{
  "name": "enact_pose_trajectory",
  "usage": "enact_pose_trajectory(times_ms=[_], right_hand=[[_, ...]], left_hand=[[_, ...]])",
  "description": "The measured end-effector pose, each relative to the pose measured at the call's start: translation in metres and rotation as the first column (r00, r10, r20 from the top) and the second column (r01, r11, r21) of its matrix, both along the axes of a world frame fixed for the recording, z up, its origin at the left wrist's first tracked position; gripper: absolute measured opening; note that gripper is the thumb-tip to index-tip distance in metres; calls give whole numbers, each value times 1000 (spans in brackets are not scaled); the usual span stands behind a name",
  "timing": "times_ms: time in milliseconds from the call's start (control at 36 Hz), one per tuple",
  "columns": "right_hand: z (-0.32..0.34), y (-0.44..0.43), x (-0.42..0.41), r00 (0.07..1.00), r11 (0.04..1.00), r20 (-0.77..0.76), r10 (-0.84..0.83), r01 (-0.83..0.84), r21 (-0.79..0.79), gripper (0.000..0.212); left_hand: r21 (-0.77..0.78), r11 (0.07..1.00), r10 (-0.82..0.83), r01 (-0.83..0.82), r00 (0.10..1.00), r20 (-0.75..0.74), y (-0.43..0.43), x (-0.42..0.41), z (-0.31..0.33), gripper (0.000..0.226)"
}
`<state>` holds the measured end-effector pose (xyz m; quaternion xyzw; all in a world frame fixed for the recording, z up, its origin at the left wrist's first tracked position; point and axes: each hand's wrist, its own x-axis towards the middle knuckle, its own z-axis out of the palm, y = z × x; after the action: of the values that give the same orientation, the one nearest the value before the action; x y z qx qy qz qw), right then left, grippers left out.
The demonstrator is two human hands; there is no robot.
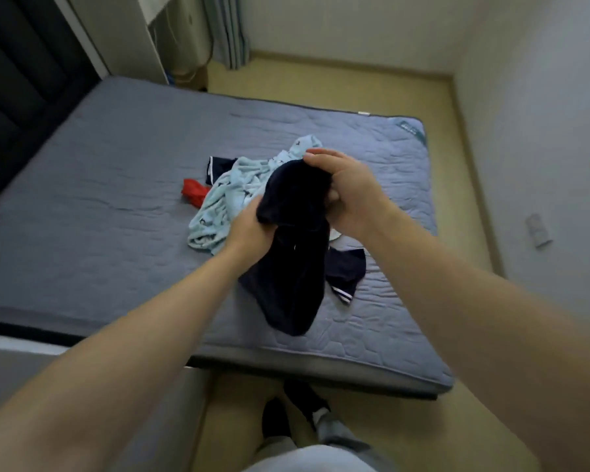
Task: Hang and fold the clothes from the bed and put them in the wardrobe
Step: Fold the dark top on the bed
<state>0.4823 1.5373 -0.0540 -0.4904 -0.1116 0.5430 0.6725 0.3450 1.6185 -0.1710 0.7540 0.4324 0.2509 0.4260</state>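
Note:
A dark navy garment [292, 267] hangs bunched above the bed [99, 199], its lower end drooping onto the mattress. My left hand [249, 226] grips its lower left part. My right hand [344, 192] grips its top edge from the right. Behind it lies a crumpled light blue patterned garment [225, 199]. A red piece of clothing [193, 192] sits to the left of that pile. Another navy item with white stripes [344, 274] lies on the mattress under my right forearm, and a similar navy edge [218, 168] shows behind the blue garment.
The grey-blue quilted mattress fills the middle of the view, with a dark headboard [21, 97] at far left. Beige floor [321, 83] runs behind and to the right of the bed. White walls [542, 131] close the right side. Curtains [229, 28] hang at the back. My legs and feet [307, 413] stand at the bed's near edge.

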Motion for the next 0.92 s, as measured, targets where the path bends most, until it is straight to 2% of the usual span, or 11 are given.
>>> enact_pose_trajectory(times_ms=[83, 167, 250, 333, 389, 472, 528, 611, 667, 750, 917], right_hand=[[14, -21, 5, 991, 991, -23, -130, 130, 16, 12], [25, -46, 16, 978, 977, -9, -208, 209, 37, 27], [36, -72, 30, 957, 980, 212, -198, 189, 64, 51], [45, -98, 41, 732, 986, 669, -129, 165, 9, 62], [51, -113, 47, 555, 983, 828, -84, 180, -21, 50], [56, -129, 59, 345, 949, 938, -46, 307, -67, 32], [62, -141, 68, 274, 917, 962, -14, 388, -97, 25], [77, -163, 76, 259, 895, 966, -25, 436, -94, 24], [88, -178, 81, 299, 890, 951, -83, 451, -63, 26], [102, -198, 92, 335, 907, 933, -130, 419, -24, 24], [123, -226, 103, 201, 928, 969, -143, 367, 61, 36]], left_hand=[[-186, 983, 46, -8, 979, 201, -17, 6, 40, 19], [-232, 966, -33, 115, 943, 331, -34, 11, 71, 40], [-313, 924, -110, 222, 935, 338, -46, 21, 85, 42], [-338, 887, -200, 314, 922, 332, -56, 32, 99, 37], [-335, 872, -240, 356, 909, 340, -66, 40, 112, 29], [-253, 879, -308, 403, 887, 345, -80, 50, 130, 16], [-164, 888, -371, 431, 879, 300, -88, 57, 139, 25], [-70, 862, -487, 502, 859, 155, -98, 64, 154, 67], [0, 838, -545, 545, 838, 2, -104, 69, 159, 78], [201, 840, -470, 504, 861, -197, -114, 77, 160, 63], [410, 857, -251, 313, 947, -199, -130, 88, 157, 29]])
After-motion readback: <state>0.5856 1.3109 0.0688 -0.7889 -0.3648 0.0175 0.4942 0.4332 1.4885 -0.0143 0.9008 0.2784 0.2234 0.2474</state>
